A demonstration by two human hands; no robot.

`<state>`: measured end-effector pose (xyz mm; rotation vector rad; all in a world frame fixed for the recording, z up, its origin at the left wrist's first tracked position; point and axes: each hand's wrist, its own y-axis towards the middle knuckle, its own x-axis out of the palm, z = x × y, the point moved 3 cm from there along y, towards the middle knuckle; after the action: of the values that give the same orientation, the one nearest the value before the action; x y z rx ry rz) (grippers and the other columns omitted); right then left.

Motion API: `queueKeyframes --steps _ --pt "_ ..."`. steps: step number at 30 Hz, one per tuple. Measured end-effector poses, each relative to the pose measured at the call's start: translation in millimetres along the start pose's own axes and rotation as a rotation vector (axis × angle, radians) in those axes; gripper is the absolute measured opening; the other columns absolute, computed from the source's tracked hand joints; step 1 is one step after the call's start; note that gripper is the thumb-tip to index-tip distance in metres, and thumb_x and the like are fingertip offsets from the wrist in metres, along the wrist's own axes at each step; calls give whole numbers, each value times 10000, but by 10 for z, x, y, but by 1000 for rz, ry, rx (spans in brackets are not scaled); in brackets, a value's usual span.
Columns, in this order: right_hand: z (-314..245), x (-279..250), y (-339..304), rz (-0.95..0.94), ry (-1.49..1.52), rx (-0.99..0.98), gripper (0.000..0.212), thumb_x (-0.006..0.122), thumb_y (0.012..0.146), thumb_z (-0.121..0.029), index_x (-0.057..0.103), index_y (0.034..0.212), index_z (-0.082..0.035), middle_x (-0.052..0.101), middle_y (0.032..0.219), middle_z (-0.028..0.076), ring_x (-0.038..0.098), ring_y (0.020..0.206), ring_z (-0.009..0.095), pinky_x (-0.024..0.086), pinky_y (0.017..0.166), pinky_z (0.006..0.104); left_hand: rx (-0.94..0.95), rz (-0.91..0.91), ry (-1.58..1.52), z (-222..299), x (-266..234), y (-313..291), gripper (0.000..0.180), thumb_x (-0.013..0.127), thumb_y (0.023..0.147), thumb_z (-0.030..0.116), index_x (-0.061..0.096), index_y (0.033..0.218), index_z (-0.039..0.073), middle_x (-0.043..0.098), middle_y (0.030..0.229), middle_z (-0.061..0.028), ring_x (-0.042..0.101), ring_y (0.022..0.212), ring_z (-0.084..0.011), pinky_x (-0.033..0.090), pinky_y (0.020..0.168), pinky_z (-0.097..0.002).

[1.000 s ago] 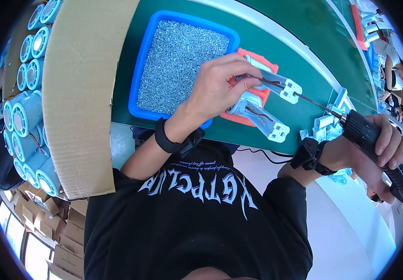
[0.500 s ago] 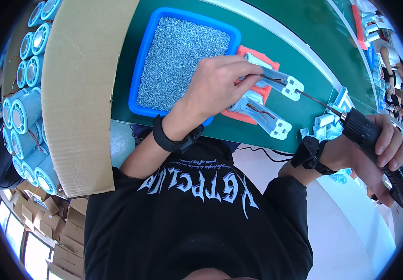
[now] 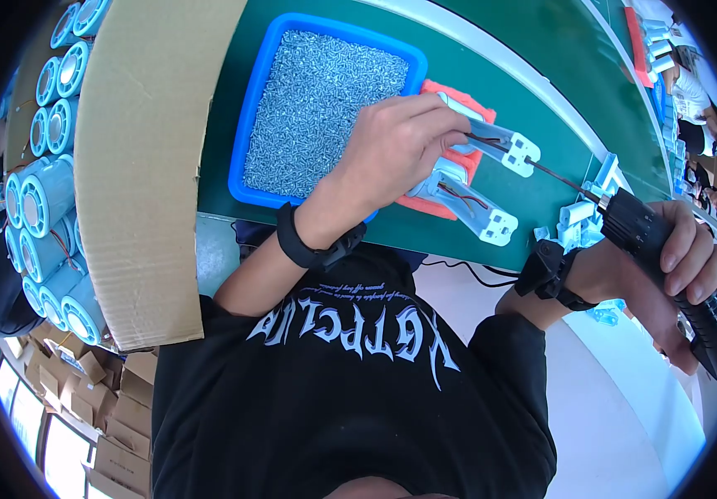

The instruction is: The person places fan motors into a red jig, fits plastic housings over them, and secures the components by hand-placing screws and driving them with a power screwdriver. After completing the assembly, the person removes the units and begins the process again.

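My right hand [image 3: 684, 266] is wrapped round a black electric screwdriver [image 3: 634, 229]. Its long thin bit points left and meets the white end of a light blue plastic housing [image 3: 501, 141]. At that housing's other end my left hand [image 3: 404, 143] is closed, thumb and fingertips pinching dark wires [image 3: 483, 140] that run along its open channel. A second, similar housing [image 3: 476, 209] lies just nearer to me, with red and dark wires inside. Both rest partly on an orange-red cloth [image 3: 433, 205]. What lies under my left fingers is hidden.
Left of the cloth stands a blue tray [image 3: 246, 137] full of small silvery screws. A tall cardboard panel [image 3: 146, 166] separates it from stacked light blue cylinders [image 3: 46, 200]. Small light blue parts [image 3: 576, 220] lie at the green table's [image 3: 533, 108] right edge. Other people sit far right.
My right hand and the screwdriver have shifted slightly left, towards the housing. My left hand has barely moved and keeps its pinch.
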<state>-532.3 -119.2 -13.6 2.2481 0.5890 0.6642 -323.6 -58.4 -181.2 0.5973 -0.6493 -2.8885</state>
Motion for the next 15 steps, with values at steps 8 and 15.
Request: queueKeyframes --steps 8,15 --pt "142 201 -94 -92 -91 47 795 610 559 -839 611 961 -152 561 696 -46 546 512 68 452 500 210 -30 -64 -113 -31 15 -1 399 752 700 87 625 1077 80 636 1060 -98 601 972 -282 498 787 -351" --pt "257 304 -49 -218 -124 85 828 595 590 -831 581 1108 -185 552 742 -20 556 540 82 440 499 213 -31 -161 8 -81 154 7 467 748 699 87 589 1137 112 584 1193 -64 522 1132 -304 413 937 -409"
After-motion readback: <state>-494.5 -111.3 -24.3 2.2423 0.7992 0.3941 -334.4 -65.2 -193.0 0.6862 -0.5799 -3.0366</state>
